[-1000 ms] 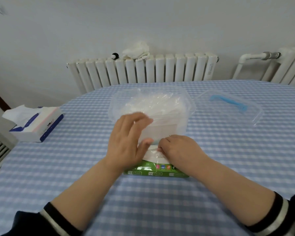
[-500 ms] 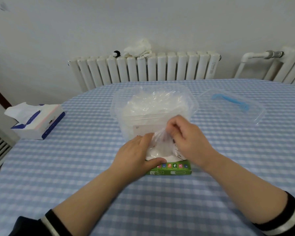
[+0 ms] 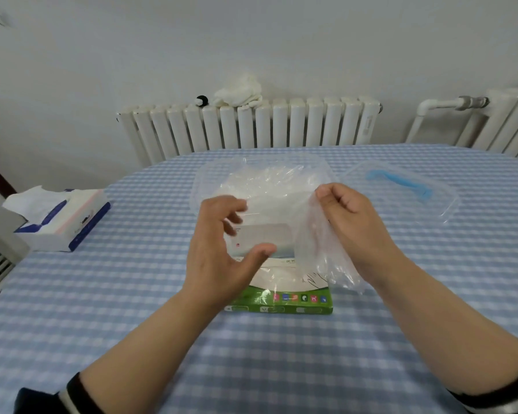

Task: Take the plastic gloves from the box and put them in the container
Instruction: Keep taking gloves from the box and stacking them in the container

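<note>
Right hand [image 3: 349, 216] has lifted a pinched plastic glove [image 3: 323, 252] above the box [image 3: 281, 303] — left hand [image 3: 222, 252], fingers spread, has risen too.

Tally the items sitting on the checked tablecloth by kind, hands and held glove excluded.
Boxes: 2, the green glove box and the tissue box
Clear containers: 1
Clear lids: 1
Total: 4

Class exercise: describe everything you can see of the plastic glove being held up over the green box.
The plastic glove is thin, clear, crinkled film, glossy in places. It hangs limp, its top edge pinched by the right hand, its lower end drooping over the right end of the green box, just in front of the clear container. The left hand is open beside it, not touching it. Its finger shapes cannot be made out.
</note>
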`<state>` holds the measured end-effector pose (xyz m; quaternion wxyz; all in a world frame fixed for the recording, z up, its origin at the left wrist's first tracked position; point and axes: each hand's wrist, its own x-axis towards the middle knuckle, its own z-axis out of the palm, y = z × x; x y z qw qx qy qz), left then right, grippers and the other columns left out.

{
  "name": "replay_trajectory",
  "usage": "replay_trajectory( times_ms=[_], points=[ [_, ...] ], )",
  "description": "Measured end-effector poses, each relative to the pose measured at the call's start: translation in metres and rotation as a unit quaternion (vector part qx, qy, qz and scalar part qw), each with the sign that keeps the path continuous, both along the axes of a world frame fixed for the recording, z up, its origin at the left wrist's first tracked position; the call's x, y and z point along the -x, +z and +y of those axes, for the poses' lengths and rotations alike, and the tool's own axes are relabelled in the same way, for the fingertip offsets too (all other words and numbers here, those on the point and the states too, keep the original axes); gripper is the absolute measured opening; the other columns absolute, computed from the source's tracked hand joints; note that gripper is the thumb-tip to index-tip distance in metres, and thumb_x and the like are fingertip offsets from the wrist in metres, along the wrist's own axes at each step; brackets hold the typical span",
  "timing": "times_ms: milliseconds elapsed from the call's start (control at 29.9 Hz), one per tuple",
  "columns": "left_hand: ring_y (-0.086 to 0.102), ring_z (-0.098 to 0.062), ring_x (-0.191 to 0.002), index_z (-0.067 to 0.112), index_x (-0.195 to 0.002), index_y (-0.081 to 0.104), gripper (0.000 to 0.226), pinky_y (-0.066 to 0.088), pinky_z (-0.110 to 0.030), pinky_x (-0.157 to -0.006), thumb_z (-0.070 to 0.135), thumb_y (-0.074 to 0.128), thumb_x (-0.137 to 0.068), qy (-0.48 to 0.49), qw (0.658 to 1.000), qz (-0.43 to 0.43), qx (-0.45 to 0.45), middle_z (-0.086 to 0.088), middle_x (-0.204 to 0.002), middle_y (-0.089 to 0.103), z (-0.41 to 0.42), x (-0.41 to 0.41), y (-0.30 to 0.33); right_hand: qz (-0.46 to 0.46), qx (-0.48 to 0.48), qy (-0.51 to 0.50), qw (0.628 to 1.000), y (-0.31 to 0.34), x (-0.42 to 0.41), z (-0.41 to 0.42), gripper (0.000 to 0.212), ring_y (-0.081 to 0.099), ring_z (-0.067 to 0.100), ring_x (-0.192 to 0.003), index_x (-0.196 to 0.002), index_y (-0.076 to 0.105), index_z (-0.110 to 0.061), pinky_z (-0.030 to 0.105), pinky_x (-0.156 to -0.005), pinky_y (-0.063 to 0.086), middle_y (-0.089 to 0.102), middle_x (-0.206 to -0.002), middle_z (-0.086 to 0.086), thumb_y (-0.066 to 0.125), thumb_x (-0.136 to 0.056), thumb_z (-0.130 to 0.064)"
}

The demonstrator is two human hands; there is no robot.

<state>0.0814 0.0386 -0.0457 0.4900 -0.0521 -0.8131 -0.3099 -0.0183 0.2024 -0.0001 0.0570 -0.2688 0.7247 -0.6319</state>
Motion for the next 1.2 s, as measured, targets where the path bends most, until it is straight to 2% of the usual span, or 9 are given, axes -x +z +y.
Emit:
replay_trajectory(
  times_ms=[134,234,334,468,601,668,768,1002,1202],
  points=[
    [0.046,-0.020,-0.120,0.018,-0.131,0.037,0.086,0.044,-0.040,-0.099,0.072,0.065,-0.071,0.001,0.961,0.095,0.259,-0.006,-0.131,0.041,0.010,0.006,0.015,-0.044,-0.031,-0.011,0.998,-0.001,-0.003,-0.002,0.036,0.035,0.007,-0.054,-0.072,0.047,-0.008,0.021,-0.052,0.032,0.037,-0.059,-0.003,0.048,-0.100,-0.031],
    [0.053,-0.023,-0.115,0.021,-0.124,0.050,0.055,0.040,-0.041,-0.103,0.055,0.067,-0.084,-0.008,0.942,0.082,0.326,-0.003,-0.125,0.055,0.030,0.013,0.021,-0.092,-0.041,0.019,0.995,-0.002,-0.002,-0.003,0.029,0.048,0.013,-0.060,-0.075,0.053,-0.004,0.025,-0.059,0.043,0.051,-0.067,0.003,0.051,-0.099,-0.019],
    [0.061,-0.014,-0.090,0.028,-0.101,0.060,0.017,0.044,-0.028,-0.087,0.024,0.069,-0.087,-0.077,0.977,0.010,0.197,0.009,-0.096,0.068,0.038,0.020,0.036,-0.112,-0.060,0.097,0.987,-0.003,0.000,-0.001,0.022,0.045,0.017,-0.044,-0.075,0.058,-0.002,0.024,-0.040,0.042,0.053,-0.054,0.005,0.056,-0.095,-0.011],
    [0.061,-0.005,-0.070,0.029,-0.076,0.061,0.016,0.051,-0.026,-0.064,0.030,0.075,-0.084,-0.049,0.981,-0.162,-0.090,0.012,-0.078,0.066,0.038,0.023,0.069,-0.113,-0.025,0.022,0.993,0.002,0.007,0.004,0.019,0.042,0.016,-0.048,-0.076,0.058,-0.009,0.022,-0.039,0.037,0.057,-0.056,0.000,0.051,-0.091,-0.019],
    [0.070,-0.010,-0.063,0.017,-0.081,0.067,0.020,0.059,-0.034,-0.058,0.036,0.071,-0.086,-0.056,0.953,-0.218,-0.204,0.005,-0.075,0.072,0.030,0.040,0.093,0.206,0.162,-0.180,0.948,0.019,-0.003,0.018,0.010,0.052,0.016,-0.076,-0.099,0.049,-0.032,0.029,-0.066,0.044,0.055,-0.093,-0.002,0.047,-0.099,-0.022],
    [0.070,-0.012,-0.060,0.014,-0.081,0.069,0.026,0.058,-0.034,-0.055,0.037,0.063,-0.092,-0.073,0.941,-0.233,-0.233,0.006,-0.074,0.072,0.028,0.049,0.099,0.303,0.184,-0.118,0.928,0.023,-0.027,0.023,0.011,0.056,0.016,-0.075,-0.103,0.049,-0.028,0.029,-0.063,0.045,0.058,-0.092,0.001,0.046,-0.097,-0.019],
    [0.068,-0.008,-0.058,0.013,-0.083,0.070,0.038,0.054,-0.025,-0.050,0.042,0.051,-0.098,-0.074,0.934,-0.257,-0.235,0.006,-0.070,0.071,0.032,0.056,0.104,0.195,0.087,0.049,0.976,0.026,-0.059,0.017,0.027,0.061,0.004,-0.106,-0.122,0.053,-0.029,0.022,-0.080,0.053,0.063,-0.116,-0.015,0.053,-0.095,-0.026],
    [0.071,-0.014,-0.095,0.013,-0.117,0.067,0.048,0.056,-0.025,-0.074,0.041,0.029,-0.106,-0.206,0.870,-0.267,-0.360,0.003,-0.110,0.073,0.033,0.059,0.101,0.223,-0.121,-0.006,0.967,0.010,-0.040,-0.013,0.079,0.004,0.002,-0.147,-0.155,0.008,-0.019,0.023,-0.120,0.013,0.006,-0.162,-0.007,0.057,-0.094,-0.029],
    [0.066,-0.013,-0.103,0.015,-0.113,0.066,0.034,0.050,-0.032,-0.097,0.035,0.040,-0.104,-0.204,0.866,-0.209,-0.406,-0.003,-0.109,0.071,0.005,0.058,0.108,0.376,-0.219,-0.093,0.896,0.021,0.006,-0.055,0.058,0.017,0.024,-0.147,-0.150,0.030,-0.014,0.055,-0.118,0.010,0.024,-0.158,0.005,0.045,-0.094,-0.014]
  ],
)
